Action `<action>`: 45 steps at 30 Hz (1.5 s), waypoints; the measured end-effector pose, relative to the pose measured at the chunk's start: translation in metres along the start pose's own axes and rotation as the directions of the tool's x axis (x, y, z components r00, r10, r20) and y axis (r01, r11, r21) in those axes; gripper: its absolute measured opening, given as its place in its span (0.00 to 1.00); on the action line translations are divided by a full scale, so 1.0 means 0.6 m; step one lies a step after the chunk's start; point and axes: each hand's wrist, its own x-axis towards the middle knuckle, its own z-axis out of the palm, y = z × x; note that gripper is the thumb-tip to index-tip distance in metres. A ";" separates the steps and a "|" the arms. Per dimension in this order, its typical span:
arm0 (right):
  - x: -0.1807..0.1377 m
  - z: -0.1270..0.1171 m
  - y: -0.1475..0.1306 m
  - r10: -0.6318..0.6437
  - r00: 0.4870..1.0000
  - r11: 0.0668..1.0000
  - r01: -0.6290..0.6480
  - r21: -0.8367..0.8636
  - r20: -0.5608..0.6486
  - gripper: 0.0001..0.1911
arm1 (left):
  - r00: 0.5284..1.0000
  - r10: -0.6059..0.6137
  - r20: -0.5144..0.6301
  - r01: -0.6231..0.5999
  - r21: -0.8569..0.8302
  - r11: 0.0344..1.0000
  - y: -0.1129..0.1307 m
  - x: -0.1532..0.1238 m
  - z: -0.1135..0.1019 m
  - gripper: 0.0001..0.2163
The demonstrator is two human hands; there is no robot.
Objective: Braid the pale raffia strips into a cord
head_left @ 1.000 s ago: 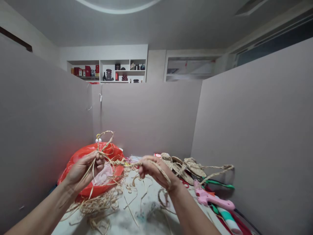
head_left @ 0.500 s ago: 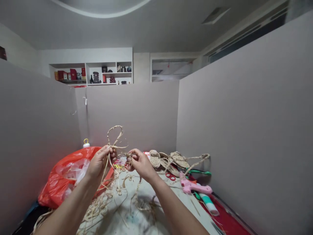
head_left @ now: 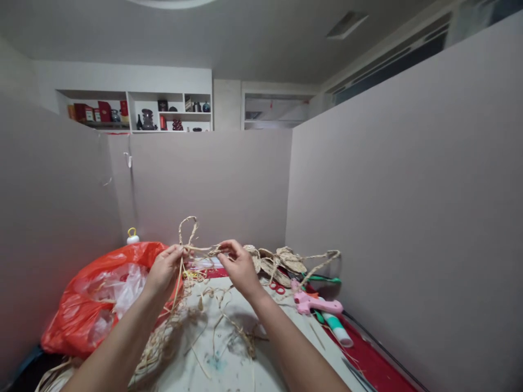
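Observation:
Pinched in my left hand (head_left: 166, 269) is a braided straw cord (head_left: 188, 219), whose upper part stands up in a loop above the fingers. Loose straw strands hang down below that hand. My right hand (head_left: 241, 269) is closed on the cord's other stretch, a little to the right, and a thin strand runs between both hands. More twisted straw cord (head_left: 245, 340) trails onto the pale work surface (head_left: 229, 375) beneath. What exactly lies under the right fingertips is partly hidden.
At left sits a red plastic bag (head_left: 77, 310), with straw scraps (head_left: 159, 343) beside it. Woven straw pieces (head_left: 290, 260), red-handled scissors (head_left: 278, 288), a pink glue gun (head_left: 316, 305) and a white-green tube (head_left: 338, 330) lie right. Grey partitions (head_left: 204, 179) enclose the table.
My right hand has turned and moved slightly up and right, drawing the strand straighter between my hands. The loop above my left hand looks narrower. The view has shifted a little.

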 end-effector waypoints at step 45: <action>-0.026 0.009 -0.037 -0.040 0.980 0.998 0.030 0.054 0.196 0.06 | 0.948 0.239 0.211 -0.314 0.488 0.814 -0.037 -0.035 0.022 0.08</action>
